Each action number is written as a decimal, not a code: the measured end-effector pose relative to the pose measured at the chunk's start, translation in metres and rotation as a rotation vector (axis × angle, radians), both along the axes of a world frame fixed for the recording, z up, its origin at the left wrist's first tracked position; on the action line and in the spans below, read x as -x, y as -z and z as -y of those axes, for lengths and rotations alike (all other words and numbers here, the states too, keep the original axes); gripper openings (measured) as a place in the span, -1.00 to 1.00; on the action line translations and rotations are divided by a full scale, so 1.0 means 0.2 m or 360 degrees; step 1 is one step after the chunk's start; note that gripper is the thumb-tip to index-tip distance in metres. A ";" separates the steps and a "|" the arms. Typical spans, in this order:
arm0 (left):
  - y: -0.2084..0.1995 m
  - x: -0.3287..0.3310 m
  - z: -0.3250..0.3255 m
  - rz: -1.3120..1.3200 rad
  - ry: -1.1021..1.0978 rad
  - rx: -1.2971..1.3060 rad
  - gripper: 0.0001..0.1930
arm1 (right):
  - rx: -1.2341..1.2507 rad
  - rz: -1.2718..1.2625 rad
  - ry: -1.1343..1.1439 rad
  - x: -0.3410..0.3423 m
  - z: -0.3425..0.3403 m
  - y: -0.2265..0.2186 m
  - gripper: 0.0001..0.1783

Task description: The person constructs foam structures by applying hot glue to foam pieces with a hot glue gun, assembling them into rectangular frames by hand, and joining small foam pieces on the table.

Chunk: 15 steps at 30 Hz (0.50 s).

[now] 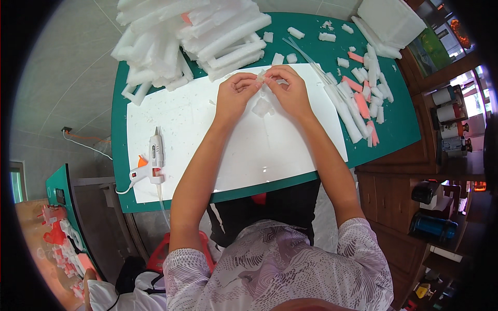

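Note:
My left hand [236, 93] and my right hand [289, 88] meet over the white board [202, 171], fingertips pinching a small piece of white foam [261, 76] between them. Just below the fingers, a thin whitish scrap [263, 107] rests on the board; whether it joins the pinched piece I cannot tell. On the board's left side lies a white hot glue gun [155, 158] with an orange trigger, its nozzle pointing away from me. A clear glue stick trails from its rear.
Long white foam strips [223, 46] are heaped at the far left of the green table [311, 46]. At right lie white foam pieces [373, 67], pink ones [361, 106] and clear glue sticks [301, 52]. White foam blocks [389, 23] stand at the far right corner.

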<state>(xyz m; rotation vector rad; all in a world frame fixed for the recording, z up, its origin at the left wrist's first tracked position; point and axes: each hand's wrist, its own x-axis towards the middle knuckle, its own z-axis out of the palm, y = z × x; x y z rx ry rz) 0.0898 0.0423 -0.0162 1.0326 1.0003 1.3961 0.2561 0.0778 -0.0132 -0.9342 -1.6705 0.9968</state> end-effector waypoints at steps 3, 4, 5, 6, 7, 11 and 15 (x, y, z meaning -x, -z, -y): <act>0.00 -0.01 0.00 0.0024 -0.0003 0.0004 -0.74 | -0.0002 0.0023 0.0023 0.00 0.01 -0.01 -0.84; 0.00 -0.01 0.00 0.0029 0.0001 0.0013 -0.75 | 0.0000 0.0033 0.0033 0.00 0.01 -0.01 -0.84; -0.01 -0.01 0.00 0.0028 -0.0001 0.0012 -0.75 | -0.0001 0.0033 0.0031 0.00 0.01 -0.01 -0.84; -0.01 0.00 0.00 0.0010 -0.0022 0.0027 -0.75 | 0.0007 0.0029 0.0031 0.00 0.00 0.00 -0.84; -0.01 0.00 0.01 -0.0009 -0.0042 0.0042 -0.75 | 0.0015 0.0026 0.0032 0.00 0.00 0.00 -0.84; -0.03 0.00 0.01 -0.0070 -0.0053 0.0085 -0.76 | -0.0084 -0.0039 0.0092 0.01 0.00 0.00 -0.85; -0.02 0.00 0.00 -0.0053 -0.0072 0.0033 -0.77 | -0.0058 -0.0088 0.0069 0.02 -0.01 0.02 -0.86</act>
